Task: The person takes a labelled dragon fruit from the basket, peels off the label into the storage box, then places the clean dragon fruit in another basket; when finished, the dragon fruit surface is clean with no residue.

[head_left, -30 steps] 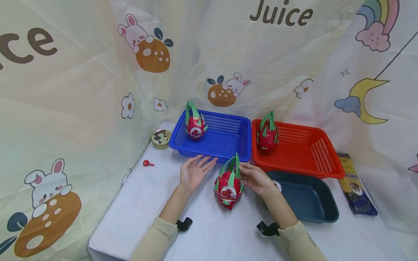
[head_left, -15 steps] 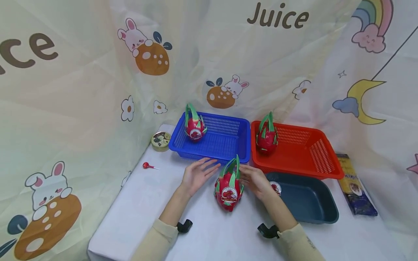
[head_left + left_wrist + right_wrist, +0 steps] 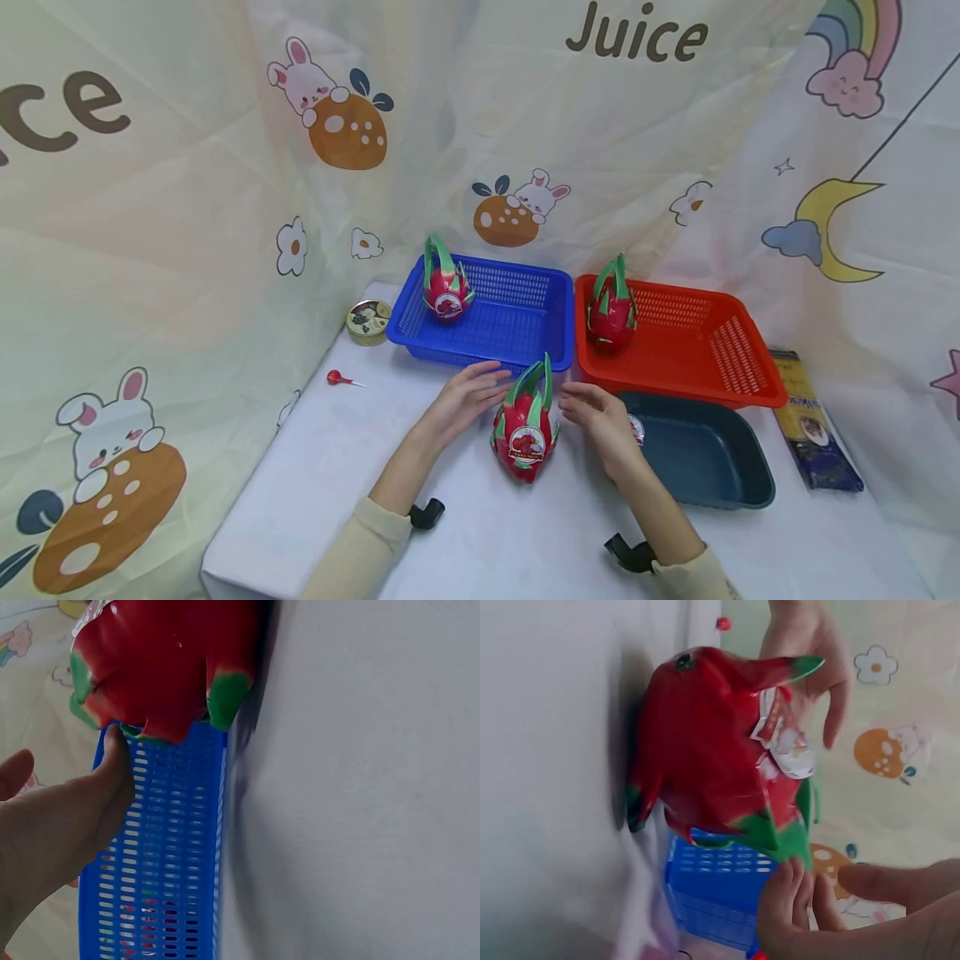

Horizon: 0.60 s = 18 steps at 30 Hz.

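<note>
A red dragon fruit (image 3: 517, 417) with green leaf tips and a round label lies on the white table between both hands. My left hand (image 3: 467, 404) is just left of its leaves, fingers extended and loosely bent. In the left wrist view that hand's fingertips (image 3: 114, 742) come right up under the fruit's edge. On the other side my right hand (image 3: 602, 423) hovers by the leaves with relaxed fingers and a gap to the fruit in the head view. From the right wrist, its fingers (image 3: 784, 900) overlap the green leaf tip. Neither hand grips anything.
Behind are a blue basket (image 3: 517, 321) and a red basket (image 3: 690, 358), each holding one dragon fruit. A dark teal tray (image 3: 708, 454) sits front right, a round label showing in it. Nearby are a yellow-blue packet (image 3: 816, 425), a round tin (image 3: 368, 322) and a red lollipop (image 3: 335, 377).
My right hand has drawn away from the fruit's leaves, to the right. The left hand has shifted slightly right, closer to the leaves. The fruit stays in place.
</note>
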Each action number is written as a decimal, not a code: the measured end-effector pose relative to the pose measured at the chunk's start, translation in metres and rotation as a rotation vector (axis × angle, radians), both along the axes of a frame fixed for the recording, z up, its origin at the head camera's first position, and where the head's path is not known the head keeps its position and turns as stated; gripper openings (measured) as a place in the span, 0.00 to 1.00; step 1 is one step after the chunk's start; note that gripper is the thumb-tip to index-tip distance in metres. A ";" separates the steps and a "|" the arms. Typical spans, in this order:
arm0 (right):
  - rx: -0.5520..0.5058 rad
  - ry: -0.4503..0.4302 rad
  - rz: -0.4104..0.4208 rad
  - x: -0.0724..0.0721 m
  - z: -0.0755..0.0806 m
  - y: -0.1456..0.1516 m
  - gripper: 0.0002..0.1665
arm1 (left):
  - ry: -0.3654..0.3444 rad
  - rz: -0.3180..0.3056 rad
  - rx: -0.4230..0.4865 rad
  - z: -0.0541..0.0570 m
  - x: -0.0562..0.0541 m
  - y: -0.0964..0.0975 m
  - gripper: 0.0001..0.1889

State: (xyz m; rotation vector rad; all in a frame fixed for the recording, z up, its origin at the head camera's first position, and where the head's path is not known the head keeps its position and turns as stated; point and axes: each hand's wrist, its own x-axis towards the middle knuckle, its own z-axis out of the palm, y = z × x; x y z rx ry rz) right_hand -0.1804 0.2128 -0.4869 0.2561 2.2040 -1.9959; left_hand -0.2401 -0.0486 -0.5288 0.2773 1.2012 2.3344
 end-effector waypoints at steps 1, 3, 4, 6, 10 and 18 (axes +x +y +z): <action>0.025 0.012 0.016 0.004 0.001 0.001 0.25 | 0.010 -0.001 -0.019 0.000 -0.001 0.001 0.27; 0.042 0.033 0.073 0.011 0.002 0.002 0.25 | 0.024 -0.001 -0.061 0.001 -0.002 0.004 0.27; 0.038 0.041 0.105 0.014 0.002 0.002 0.25 | 0.032 0.000 -0.086 0.001 -0.002 0.005 0.27; 0.009 0.050 0.165 0.018 0.000 0.002 0.25 | 0.045 0.004 -0.132 0.001 -0.003 0.007 0.27; -0.043 0.056 0.235 0.020 -0.007 0.002 0.24 | 0.054 0.021 -0.214 -0.001 -0.004 0.010 0.27; -0.049 0.083 0.246 0.022 -0.018 0.003 0.23 | 0.046 0.078 -0.279 -0.006 -0.002 0.017 0.27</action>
